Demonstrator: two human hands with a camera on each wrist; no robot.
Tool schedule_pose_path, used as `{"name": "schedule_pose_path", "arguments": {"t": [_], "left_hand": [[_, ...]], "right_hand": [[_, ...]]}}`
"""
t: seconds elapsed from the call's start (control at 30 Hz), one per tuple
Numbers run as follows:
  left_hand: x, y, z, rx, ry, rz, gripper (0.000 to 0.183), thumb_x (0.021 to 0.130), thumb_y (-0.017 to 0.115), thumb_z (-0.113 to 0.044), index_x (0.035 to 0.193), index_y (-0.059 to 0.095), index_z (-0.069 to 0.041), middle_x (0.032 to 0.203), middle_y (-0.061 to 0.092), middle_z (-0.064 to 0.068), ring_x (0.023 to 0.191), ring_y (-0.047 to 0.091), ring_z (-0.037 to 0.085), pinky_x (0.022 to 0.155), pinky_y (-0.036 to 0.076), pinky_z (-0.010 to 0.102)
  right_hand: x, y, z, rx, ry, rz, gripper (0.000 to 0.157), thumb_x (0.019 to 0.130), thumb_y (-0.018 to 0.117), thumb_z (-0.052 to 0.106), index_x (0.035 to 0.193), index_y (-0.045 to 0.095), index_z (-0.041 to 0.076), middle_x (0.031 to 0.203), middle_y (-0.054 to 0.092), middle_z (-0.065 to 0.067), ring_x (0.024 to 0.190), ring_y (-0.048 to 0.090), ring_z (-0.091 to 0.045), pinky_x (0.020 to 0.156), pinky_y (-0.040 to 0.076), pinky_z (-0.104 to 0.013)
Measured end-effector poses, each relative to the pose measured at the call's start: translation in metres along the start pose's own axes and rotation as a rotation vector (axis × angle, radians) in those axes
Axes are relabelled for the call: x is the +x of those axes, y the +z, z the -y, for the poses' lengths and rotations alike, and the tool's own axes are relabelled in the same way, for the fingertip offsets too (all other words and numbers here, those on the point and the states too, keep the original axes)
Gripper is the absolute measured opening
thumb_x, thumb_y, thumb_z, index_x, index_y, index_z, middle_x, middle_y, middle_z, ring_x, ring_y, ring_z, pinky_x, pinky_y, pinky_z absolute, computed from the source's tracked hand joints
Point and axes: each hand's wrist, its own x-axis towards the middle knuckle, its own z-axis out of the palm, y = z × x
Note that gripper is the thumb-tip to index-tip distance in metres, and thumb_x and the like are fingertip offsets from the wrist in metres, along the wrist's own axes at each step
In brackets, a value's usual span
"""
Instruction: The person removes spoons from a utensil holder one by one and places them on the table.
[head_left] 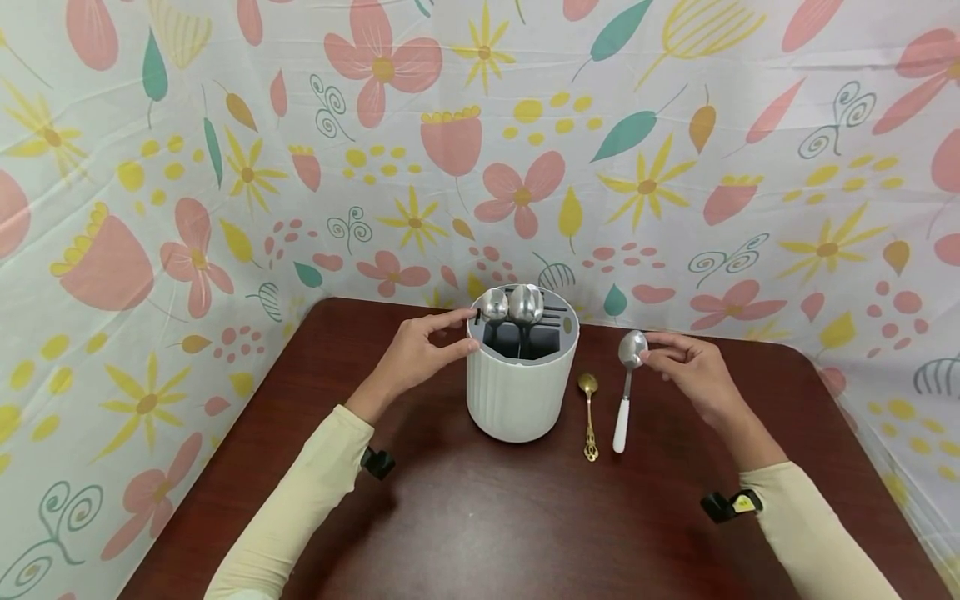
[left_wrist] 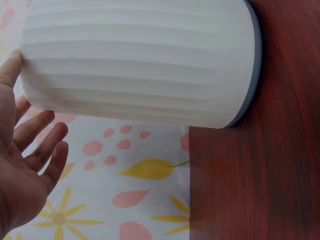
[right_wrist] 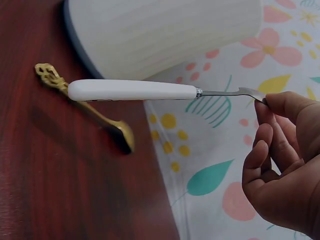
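Observation:
A white ribbed cutlery holder [head_left: 517, 400] with a grey slotted top stands upright on the table. Steel spoons [head_left: 495, 306] stand in its front compartment, bowls up, their lower ends hidden. My left hand [head_left: 420, 350] touches the holder's upper left side with thumb and forefinger, the other fingers loosely spread in the left wrist view. Between right thumb and fingers, my right hand [head_left: 693, 367] pinches a steel spoon with a white handle [right_wrist: 135, 90] by its bowl, handle pointing down. A gold spoon with an ornate openwork handle [head_left: 588, 417] lies on the table between the holder and the white-handled spoon.
The dark red-brown wooden table [head_left: 480, 525] ends close behind the holder. A white cloth with a floral print [head_left: 465, 167] hangs around the back and sides. Black cameras [head_left: 377, 462] are strapped to both wrists, over pale yellow sleeves [head_left: 300, 492].

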Motion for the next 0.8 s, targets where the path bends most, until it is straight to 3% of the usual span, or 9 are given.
{"name": "schedule_pose_path", "arguments": {"t": [0.37,0.67,0.8], "left_hand": [[0.000,0.001,0.001,-0.005,0.009,-0.007,0.048,0.090,0.079,-0.039,0.136,0.068,-0.030,0.129,0.069,-0.005,0.117,0.063,0.017,0.097,0.053,0.043],[0.000,0.001,-0.001,0.006,-0.010,-0.006,0.048,0.090,0.078,-0.043,0.136,0.068,-0.032,0.127,0.070,-0.005,0.115,0.062,0.012,0.097,0.053,0.041],[0.000,0.001,-0.001,-0.009,-0.004,-0.009,0.048,0.090,0.079,-0.041,0.136,0.068,-0.031,0.126,0.070,-0.004,0.116,0.064,0.017,0.096,0.053,0.043]], "right_hand": [[-0.005,0.002,-0.018,-0.010,0.054,0.012,0.048,0.097,0.073,0.027,0.135,0.063,-0.001,0.096,0.077,0.014,0.086,0.067,-0.003,0.068,0.053,-0.022],[-0.007,0.004,-0.030,0.001,0.071,0.014,0.048,0.098,0.072,0.026,0.136,0.062,-0.002,0.096,0.077,0.013,0.083,0.066,-0.004,0.070,0.055,-0.025],[-0.007,0.005,-0.034,0.012,0.068,0.014,0.048,0.098,0.072,0.027,0.135,0.062,-0.001,0.097,0.077,0.014,0.088,0.069,-0.005,0.071,0.055,-0.025]]}}
